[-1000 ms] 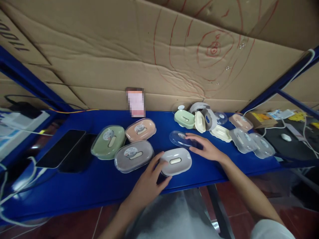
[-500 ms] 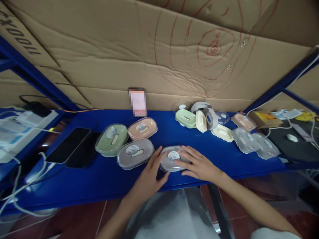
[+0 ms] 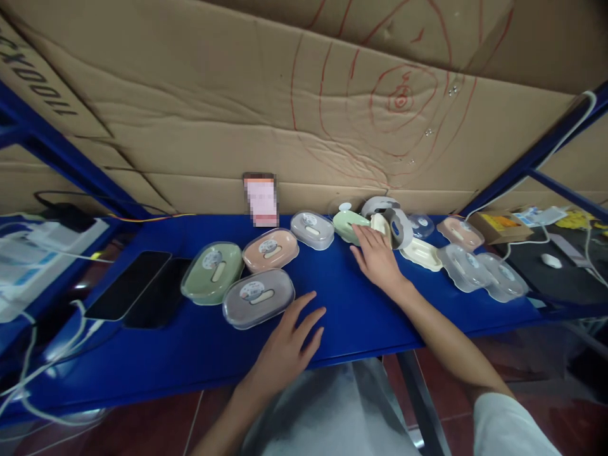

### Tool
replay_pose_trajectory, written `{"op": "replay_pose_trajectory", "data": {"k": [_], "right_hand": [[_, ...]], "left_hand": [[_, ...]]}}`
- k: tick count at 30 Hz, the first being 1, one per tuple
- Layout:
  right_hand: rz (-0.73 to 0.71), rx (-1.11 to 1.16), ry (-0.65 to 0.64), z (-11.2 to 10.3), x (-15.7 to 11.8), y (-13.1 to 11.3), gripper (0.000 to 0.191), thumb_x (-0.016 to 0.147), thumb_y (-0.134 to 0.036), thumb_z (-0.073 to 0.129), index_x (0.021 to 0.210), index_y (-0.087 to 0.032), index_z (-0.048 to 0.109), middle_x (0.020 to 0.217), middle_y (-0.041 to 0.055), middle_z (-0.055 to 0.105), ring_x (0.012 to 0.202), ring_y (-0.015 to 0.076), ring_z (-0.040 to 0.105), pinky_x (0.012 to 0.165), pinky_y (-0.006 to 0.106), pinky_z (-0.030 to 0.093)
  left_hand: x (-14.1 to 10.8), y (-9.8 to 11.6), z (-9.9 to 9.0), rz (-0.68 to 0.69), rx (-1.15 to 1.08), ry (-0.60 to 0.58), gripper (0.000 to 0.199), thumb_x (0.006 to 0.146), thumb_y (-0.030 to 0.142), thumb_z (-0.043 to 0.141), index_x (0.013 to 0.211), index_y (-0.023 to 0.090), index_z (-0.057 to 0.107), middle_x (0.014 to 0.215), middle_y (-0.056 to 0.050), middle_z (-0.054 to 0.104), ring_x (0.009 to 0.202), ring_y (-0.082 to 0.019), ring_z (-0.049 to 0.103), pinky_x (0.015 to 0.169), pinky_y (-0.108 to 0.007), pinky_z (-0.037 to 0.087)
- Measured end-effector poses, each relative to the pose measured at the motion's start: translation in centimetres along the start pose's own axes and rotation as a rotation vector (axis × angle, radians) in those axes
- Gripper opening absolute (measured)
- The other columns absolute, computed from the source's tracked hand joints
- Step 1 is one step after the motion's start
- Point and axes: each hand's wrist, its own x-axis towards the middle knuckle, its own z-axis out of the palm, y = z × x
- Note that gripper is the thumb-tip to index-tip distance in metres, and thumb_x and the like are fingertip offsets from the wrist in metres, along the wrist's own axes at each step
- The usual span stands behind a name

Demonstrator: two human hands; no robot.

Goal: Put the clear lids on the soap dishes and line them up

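Note:
My right hand (image 3: 379, 258) reaches to the pile, its fingertips over the right edge of a light green soap box (image 3: 348, 226) and the cream piece (image 3: 380, 223) beside it. Its thumb stands apart, and whether the fingers touch is hard to tell. Over the blue shelf board my left hand (image 3: 292, 339) hovers open, just right of a grey soap box with a clear lid (image 3: 247, 311). Behind that lie a pink soap box (image 3: 284, 258) and a green soap box (image 3: 202, 278). A second grey soap box (image 3: 319, 239) sits at the back, right of the pink one.
Grey rings (image 3: 403, 229), a cream tray (image 3: 422, 254) and clear lids (image 3: 463, 269) lie to the right. Two dark phones (image 3: 128, 285) and white cables (image 3: 52, 367) are on the left. A phone (image 3: 261, 197) leans on the cardboard wall (image 3: 199, 139).
The grey soap box between my hands has gone to the back beside the pink one. My right hand has moved away to the pile, while the left has drawn back slightly.

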Motion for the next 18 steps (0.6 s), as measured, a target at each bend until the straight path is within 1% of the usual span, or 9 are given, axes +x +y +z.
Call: {"op": "replay_pose_trajectory", "data": {"k": [3,5,7,9,12,13,15,17,18], "right_hand": [[-0.023,-0.139,-0.098,0.2,-1.7,1.2,0.053,0.11,-0.035,0.052,0.158,-0.012,0.05,0.138,0.0209,0.068,0.132,0.0375,0.059,0.123,0.063,0.033],[-0.047,-0.139,-0.132,0.0,-3.5,1.0,0.042,0.109,-0.029,0.055,0.149,-0.017,0.061,0.124,0.0165,0.072,0.121,0.0341,0.064,0.12,0.062,0.034],[-0.069,-0.095,-0.136,-0.7,-5.4,0.0,0.036,0.109,-0.022,0.052,0.141,-0.023,0.068,0.115,0.012,0.073,0.116,0.0308,0.065,0.119,0.061,0.033],[-0.15,0.03,-0.173,-1.8,-7.0,-1.2,0.036,0.11,-0.021,0.051,0.141,-0.027,0.068,0.113,0.0094,0.073,0.115,0.0276,0.065,0.118,0.059,0.034],[-0.275,0.248,-0.253,-3.3,-8.3,-2.2,0.038,0.111,-0.03,0.053,0.148,-0.03,0.062,0.129,0.0093,0.071,0.124,0.0252,0.064,0.116,0.049,0.041],[-0.254,0.258,-0.24,-3.4,-8.3,-2.1,0.039,0.112,-0.033,0.052,0.15,-0.029,0.06,0.136,0.0102,0.069,0.129,0.0257,0.062,0.115,0.047,0.043],[-0.093,0.149,-0.139,-3.2,-8.2,-1.1,0.043,0.112,-0.037,0.05,0.153,-0.026,0.057,0.144,0.0137,0.065,0.136,0.0307,0.058,0.113,0.05,0.044],[0.075,0.0,-0.055,-2.6,-8.1,0.3,0.046,0.111,-0.041,0.052,0.152,-0.021,0.058,0.142,0.0181,0.067,0.134,0.0369,0.059,0.11,0.056,0.044],[0.119,-0.043,-0.046,-2.2,-8.3,0.9,0.045,0.11,-0.042,0.053,0.149,-0.02,0.06,0.138,0.0187,0.069,0.13,0.0381,0.062,0.108,0.057,0.045]], "left_hand": [[0.0,0.0,0.0,0.025,0.004,-0.02,0.034,0.107,0.022,0.057,0.141,0.023,0.061,0.157,-0.014,0.055,0.142,-0.027,0.06,0.117,-0.045,0.055],[0.0,-0.1,0.1,0.04,0.018,-0.017,0.035,0.107,0.022,0.056,0.142,0.023,0.06,0.157,-0.014,0.055,0.143,-0.028,0.059,0.117,-0.046,0.055],[-0.1,-0.1,0.2,0.048,0.039,-0.019,0.037,0.107,0.021,0.056,0.144,0.023,0.059,0.158,-0.014,0.054,0.145,-0.028,0.057,0.118,-0.047,0.054],[0.0,-0.2,0.4,0.069,0.073,-0.033,0.041,0.106,0.023,0.058,0.147,0.023,0.057,0.159,-0.014,0.053,0.147,-0.03,0.054,0.118,-0.049,0.054],[0.2,-0.2,0.7,0.127,0.138,-0.069,0.043,0.105,0.028,0.063,0.147,0.022,0.059,0.16,-0.015,0.053,0.148,-0.035,0.052,0.118,-0.056,0.052],[0.3,-0.2,0.7,0.136,0.147,-0.082,0.04,0.104,0.03,0.064,0.143,0.021,0.061,0.156,-0.015,0.057,0.146,-0.035,0.054,0.119,-0.058,0.051],[0.5,-0.2,0.7,0.127,0.133,-0.098,0.032,0.104,0.032,0.065,0.135,0.021,0.065,0.144,-0.013,0.066,0.139,-0.033,0.06,0.121,-0.06,0.049],[0.6,-0.2,0.5,0.109,0.081,-0.077,0.029,0.105,0.033,0.065,0.131,0.021,0.067,0.134,-0.01,0.072,0.133,-0.03,0.065,0.123,-0.059,0.047],[0.5,-0.2,0.3,0.112,0.052,-0.053,0.029,0.105,0.032,0.065,0.132,0.021,0.066,0.132,-0.01,0.073,0.132,-0.028,0.065,0.124,-0.059,0.046]]}}
